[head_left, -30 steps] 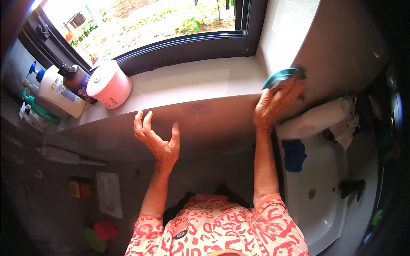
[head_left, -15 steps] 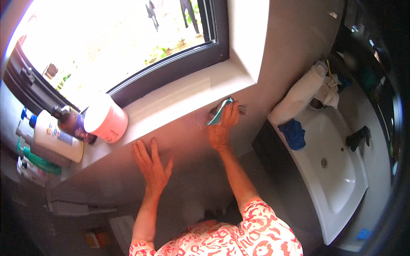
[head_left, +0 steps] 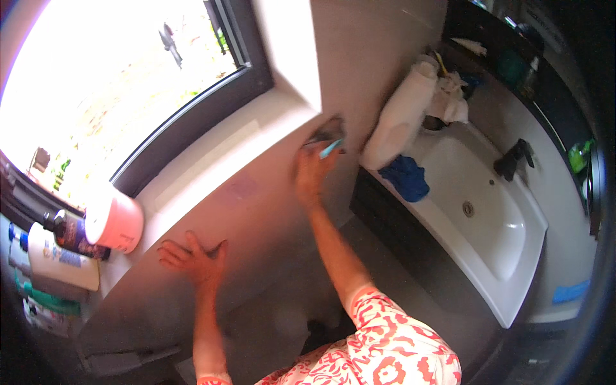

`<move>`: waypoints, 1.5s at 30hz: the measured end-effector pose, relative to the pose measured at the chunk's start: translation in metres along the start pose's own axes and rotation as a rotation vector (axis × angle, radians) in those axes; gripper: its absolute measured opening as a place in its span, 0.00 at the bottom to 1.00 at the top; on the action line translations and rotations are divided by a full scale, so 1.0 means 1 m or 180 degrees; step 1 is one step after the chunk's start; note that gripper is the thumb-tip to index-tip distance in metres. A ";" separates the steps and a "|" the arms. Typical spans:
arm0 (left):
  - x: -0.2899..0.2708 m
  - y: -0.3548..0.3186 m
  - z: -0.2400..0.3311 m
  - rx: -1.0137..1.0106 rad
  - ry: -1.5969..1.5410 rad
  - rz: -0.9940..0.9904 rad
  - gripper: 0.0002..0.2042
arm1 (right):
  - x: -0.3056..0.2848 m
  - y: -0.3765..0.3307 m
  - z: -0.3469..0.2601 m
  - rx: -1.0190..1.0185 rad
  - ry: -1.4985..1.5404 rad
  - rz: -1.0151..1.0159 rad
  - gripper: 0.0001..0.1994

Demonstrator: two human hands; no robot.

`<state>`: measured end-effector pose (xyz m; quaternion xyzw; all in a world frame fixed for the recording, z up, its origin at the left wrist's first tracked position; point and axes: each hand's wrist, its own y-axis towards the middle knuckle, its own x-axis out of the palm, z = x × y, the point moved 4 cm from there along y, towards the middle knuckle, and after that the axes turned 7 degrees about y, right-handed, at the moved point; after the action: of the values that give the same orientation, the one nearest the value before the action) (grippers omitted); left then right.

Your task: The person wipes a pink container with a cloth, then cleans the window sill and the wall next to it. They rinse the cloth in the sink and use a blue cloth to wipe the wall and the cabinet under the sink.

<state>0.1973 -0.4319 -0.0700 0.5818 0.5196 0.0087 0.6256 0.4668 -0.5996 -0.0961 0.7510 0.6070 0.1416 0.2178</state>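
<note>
The windowsill (head_left: 212, 168) is running rightward from a pink tub (head_left: 117, 221), a dark bottle (head_left: 76, 236) and a white pump bottle (head_left: 59, 263) that are crowding its left end. Below its front edge, open wall (head_left: 251, 215) is stretching between the two hands. On the right, the sink (head_left: 482, 239) is bounding the room near the right forearm; a blue cloth (head_left: 407, 179) is lying over its left edge. Just below the sill's right front corner, the right hand (head_left: 310, 172) is gripping a teal-edged cloth (head_left: 331, 149), which is showing at the fingertips. The left hand (head_left: 202, 260) is spreading open near the sill's front edge, beside the wall; whether it is touching is unclear.
</note>
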 end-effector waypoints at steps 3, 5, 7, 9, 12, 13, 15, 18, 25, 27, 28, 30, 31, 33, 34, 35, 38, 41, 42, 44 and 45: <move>-0.004 0.002 -0.002 0.0102 0.0051 0.0276 0.48 | 0.003 -0.031 -0.045 -0.0991 -0.0026 -0.0125 0.35; -0.005 0.004 0.000 0.0130 0.0143 0.0324 0.50 | -0.001 -0.038 -0.056 -0.1935 -0.0838 -0.0509 0.37; -0.004 0.000 -0.005 0.0175 0.0257 0.0284 0.53 | -0.006 -0.037 -0.068 -0.1873 -0.0462 -0.0829 0.36; -0.005 0.000 -0.010 0.0147 0.0354 0.0213 0.54 | -0.017 -0.018 -0.070 -0.1220 -0.0337 -0.0804 0.34; -0.006 0.001 -0.010 0.0082 0.0405 0.0058 0.53 | -0.017 0.003 0.003 -0.0824 0.0289 0.0290 0.30; -0.008 0.004 -0.005 0.0084 0.0387 0.0061 0.51 | -0.015 0.009 0.042 -0.0379 0.0004 -0.0096 0.26; -0.010 0.009 0.002 0.0067 0.0353 0.0051 0.49 | -0.010 0.011 0.094 0.0403 -0.0445 -0.0775 0.21; -0.009 0.006 0.000 0.0026 0.0344 0.0032 0.48 | -0.006 0.002 0.088 0.0893 0.0128 -0.0231 0.22; -0.009 0.007 0.006 0.0147 0.0164 0.0070 0.50 | 0.009 -0.048 0.002 0.0244 -0.0094 0.0019 0.23; -0.007 0.006 0.004 0.0224 0.0117 0.0058 0.51 | 0.023 -0.074 -0.004 -0.0055 -0.0085 -0.0100 0.30; -0.005 0.004 0.001 0.0229 0.0104 0.0049 0.50 | 0.029 -0.089 -0.014 -0.0192 0.0024 -0.0187 0.35; -0.004 -0.001 -0.004 0.0203 0.0119 0.0004 0.49 | 0.021 -0.107 -0.063 -0.0490 0.0641 -0.0389 0.39; -0.004 -0.001 -0.005 0.0207 0.0127 -0.0028 0.48 | 0.024 -0.114 -0.064 -0.0631 0.0717 -0.0423 0.40; -0.004 0.001 -0.007 0.0212 0.0128 -0.0098 0.46 | 0.031 -0.123 -0.068 -0.0907 0.0888 -0.0465 0.40; -0.004 0.001 -0.006 0.0199 0.0120 -0.0151 0.44 | 0.031 -0.122 -0.067 -0.1039 0.0846 -0.0329 0.40; -0.006 0.005 -0.003 0.0207 0.0082 -0.0193 0.42 | 0.023 -0.110 -0.067 -0.1175 0.0775 -0.0164 0.40; -0.013 0.006 -0.006 0.0132 0.0067 -0.0522 0.41 | 0.037 -0.097 -0.008 -0.0763 -0.0281 -0.0244 0.33; -0.013 0.005 -0.005 0.0290 0.0270 -0.0526 0.42 | 0.019 -0.069 -0.021 0.0237 0.0196 -0.0390 0.31; -0.012 0.003 -0.006 0.0288 0.0129 -0.0616 0.44 | 0.015 -0.064 -0.023 0.0501 0.0355 -0.0817 0.33; -0.010 0.001 -0.007 0.0284 -0.0167 -0.0772 0.50 | 0.015 -0.069 -0.035 0.0700 0.0548 -0.0856 0.36; -0.012 0.003 -0.007 0.0252 -0.0334 -0.1017 0.50 | 0.020 -0.081 -0.047 0.0644 0.0587 -0.0480 0.37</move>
<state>0.1884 -0.4331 -0.0588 0.5156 0.5721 -0.1417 0.6219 0.3797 -0.5587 -0.0969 0.7053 0.6903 0.1314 0.0944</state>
